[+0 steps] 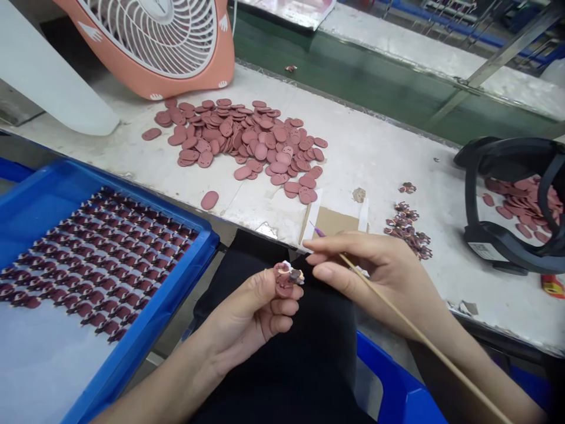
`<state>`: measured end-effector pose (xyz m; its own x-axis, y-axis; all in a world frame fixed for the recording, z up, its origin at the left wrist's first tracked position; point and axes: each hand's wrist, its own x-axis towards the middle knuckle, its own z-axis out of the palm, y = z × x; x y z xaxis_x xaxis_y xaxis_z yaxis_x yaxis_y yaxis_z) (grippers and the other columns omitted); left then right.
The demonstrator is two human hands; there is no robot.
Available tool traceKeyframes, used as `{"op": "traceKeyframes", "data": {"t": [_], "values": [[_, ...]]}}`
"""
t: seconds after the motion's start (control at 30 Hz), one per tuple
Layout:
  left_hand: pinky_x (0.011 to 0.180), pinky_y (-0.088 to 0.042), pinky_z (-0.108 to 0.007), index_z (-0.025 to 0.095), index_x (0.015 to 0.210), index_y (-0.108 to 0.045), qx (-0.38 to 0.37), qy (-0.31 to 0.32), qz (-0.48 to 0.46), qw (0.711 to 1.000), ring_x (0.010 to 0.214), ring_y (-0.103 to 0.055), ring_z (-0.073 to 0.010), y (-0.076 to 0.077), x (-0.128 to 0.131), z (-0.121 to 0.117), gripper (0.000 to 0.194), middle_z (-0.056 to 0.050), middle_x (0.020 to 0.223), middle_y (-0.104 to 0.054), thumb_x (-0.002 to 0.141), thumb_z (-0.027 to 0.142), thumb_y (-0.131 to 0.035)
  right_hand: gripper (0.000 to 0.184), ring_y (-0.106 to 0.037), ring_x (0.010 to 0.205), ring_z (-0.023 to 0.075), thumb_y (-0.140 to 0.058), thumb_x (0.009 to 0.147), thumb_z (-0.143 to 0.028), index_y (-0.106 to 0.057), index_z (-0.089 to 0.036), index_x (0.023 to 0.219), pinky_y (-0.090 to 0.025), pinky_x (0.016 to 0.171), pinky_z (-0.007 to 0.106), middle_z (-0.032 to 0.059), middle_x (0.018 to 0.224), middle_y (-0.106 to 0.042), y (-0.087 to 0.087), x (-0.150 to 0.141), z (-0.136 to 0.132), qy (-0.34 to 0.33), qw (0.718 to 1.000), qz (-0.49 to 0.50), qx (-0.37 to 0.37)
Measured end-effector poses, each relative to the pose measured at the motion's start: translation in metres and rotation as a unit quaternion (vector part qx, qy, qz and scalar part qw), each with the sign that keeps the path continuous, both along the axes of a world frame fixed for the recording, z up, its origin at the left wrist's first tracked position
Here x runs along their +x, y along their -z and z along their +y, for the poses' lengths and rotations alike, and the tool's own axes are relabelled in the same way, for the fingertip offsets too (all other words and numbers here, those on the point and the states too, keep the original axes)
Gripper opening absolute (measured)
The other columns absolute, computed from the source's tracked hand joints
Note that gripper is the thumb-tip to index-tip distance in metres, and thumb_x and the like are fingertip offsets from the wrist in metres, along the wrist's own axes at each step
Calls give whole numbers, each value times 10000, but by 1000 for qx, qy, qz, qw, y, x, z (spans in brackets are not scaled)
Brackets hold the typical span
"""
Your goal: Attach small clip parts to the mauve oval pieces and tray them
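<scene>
My left hand (pixel 251 312) pinches a small reddish-brown moulded piece (pixel 286 280) between thumb and fingertips, with a pale spot on its top. My right hand (pixel 375 271) holds a long thin wooden stick (pixel 397 300) like a pen, and its purple tip (pixel 318 231) points up and away from the piece. Beyond my hands, a large heap of flat oval mauve-pink pieces (pixel 238 141) lies on the white work table (pixel 375 159). A small pile of dark shaped pieces (pixel 406 229) lies to the right of my right hand.
A blue tray (pixel 132 265) with rows of dark pieces is at my left. At the right, a black round holder (pixel 507 206) stands among more oval pieces. A cardboard scrap (pixel 336 222) lies at the table edge. An orange fan (pixel 154 41) and a green conveyor belt (pixel 353 82) are beyond.
</scene>
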<state>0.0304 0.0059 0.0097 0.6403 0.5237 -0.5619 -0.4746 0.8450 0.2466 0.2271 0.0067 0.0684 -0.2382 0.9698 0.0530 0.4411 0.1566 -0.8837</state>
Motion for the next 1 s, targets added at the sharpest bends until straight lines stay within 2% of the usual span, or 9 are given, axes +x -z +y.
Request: {"op": "traceKeyframes", "data": {"t": [0.33, 0.43, 0.5, 0.63, 0.77, 0.87, 0.93, 0.97, 1.0], "values": [[478, -579, -129, 108, 797, -766, 9, 16, -27, 999, 528, -650, -59, 2, -2, 0, 410, 8, 629, -687, 642, 480, -843, 83, -552, 575, 65, -704, 885, -228, -746, -205, 953, -435, 557, 172, -35, 703, -644, 5, -20, -4, -7, 999, 9, 31], [468, -571, -142, 116, 820, -768, 95, 31, 35, 994, 553, -636, -70, 3, -9, 3, 470, -20, 710, -707, 683, 566, -778, 41, -569, 601, 72, -691, 883, -184, -722, -187, 909, -448, 582, 176, -29, 709, -647, 10, -27, -5, 8, 995, -17, 94], [456, -545, -137, 147, 867, -768, 183, -18, 134, 974, 539, -601, -63, 1, -17, 5, 413, -16, 748, -720, 705, 526, -785, 55, -579, 623, 87, -689, 878, -173, -701, -174, 932, -465, 611, 194, -18, 724, -642, 17, -32, -5, 21, 984, -60, 168], [510, -503, -128, 215, 866, -764, 303, -167, 300, 889, 553, -580, -60, -9, -28, 3, 254, 31, 698, -713, 658, 308, -875, 128, -597, 687, 128, -684, 883, -136, -653, -147, 1007, -482, 641, 229, 20, 773, -649, 33, -49, -5, 24, 939, -139, 312], [632, -539, -203, 215, 763, -767, 328, -216, 358, 847, 646, -644, -121, -21, -33, 1, 126, 3, 714, -731, 681, 258, -852, 172, -577, 663, 145, -679, 866, -69, -638, -129, 1021, -481, 629, 262, 47, 777, -653, 36, -74, -1, -12, 911, -179, 372], [656, -538, -228, 236, 743, -776, 332, -253, 433, 799, 700, -673, -155, -23, -55, 0, 55, -10, 752, -753, 712, 240, -822, 208, -586, 655, 147, -695, 871, -102, -641, -122, 1071, -484, 624, 271, 49, 780, -656, 30, -85, 2, -48, 901, -188, 388], [675, -533, -231, 250, 779, -776, 334, -257, 543, 726, 751, -688, -173, -17, -88, -4, 54, -14, 800, -763, 733, 260, -802, 260, -600, 665, 145, -715, 863, -108, -640, -113, 1111, -488, 648, 274, 46, 776, -654, 28, -84, 0, -72, 895, -187, 399], [700, -536, -241, 252, 836, -771, 328, -242, 617, 673, 793, -697, -187, -12, -112, -7, 90, -20, 854, -767, 756, 291, -780, 283, -605, 672, 143, -728, 852, -99, -643, -117, 1121, -491, 668, 276, 43, 776, -653, 29, -81, -1, -74, 893, -186, 403], [709, -539, -249, 251, 906, -761, 319, -204, 707, 597, 819, -698, -198, -5, -139, -10, 158, -26, 918, -766, 779, 344, -751, 305, -611, 680, 143, -741, 839, -88, -647, -131, 1127, -495, 689, 279, 42, 785, -656, 31, -76, -3, -64, 893, -191, 402]]}}
